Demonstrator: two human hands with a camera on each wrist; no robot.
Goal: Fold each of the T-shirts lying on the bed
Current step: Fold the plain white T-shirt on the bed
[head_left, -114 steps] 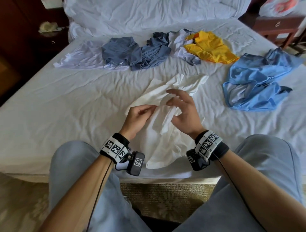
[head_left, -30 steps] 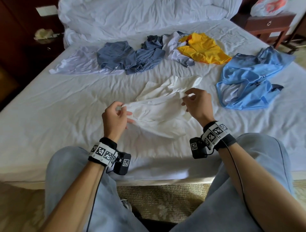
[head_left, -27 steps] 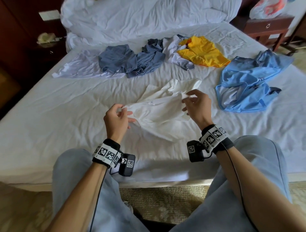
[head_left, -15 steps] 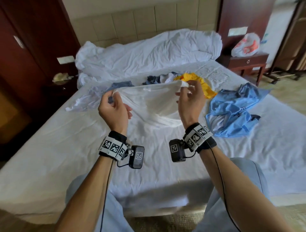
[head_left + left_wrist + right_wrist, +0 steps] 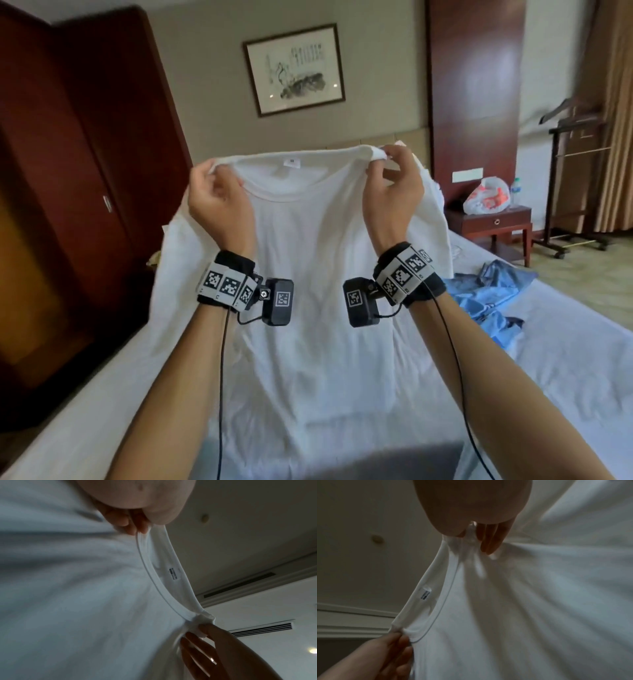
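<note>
A white T-shirt hangs upright in the air above the bed, its front toward me and its neck label showing. My left hand pinches the collar's left shoulder end, and my right hand pinches the right shoulder end. In the left wrist view my left hand pinches the T-shirt by its collar, with my right hand lower down. In the right wrist view my right hand pinches the T-shirt at the collar; my left hand holds the far end. The shirt hides most other clothes.
A crumpled light blue T-shirt lies on the bed at the right. A wooden nightstand with a plastic bag stands beyond it, a valet stand further right. Dark wooden doors line the left side.
Both hands have lifted the white T-shirt from the bed high into the air and spread it by the shoulders. My head view has tilted up toward the wall.
</note>
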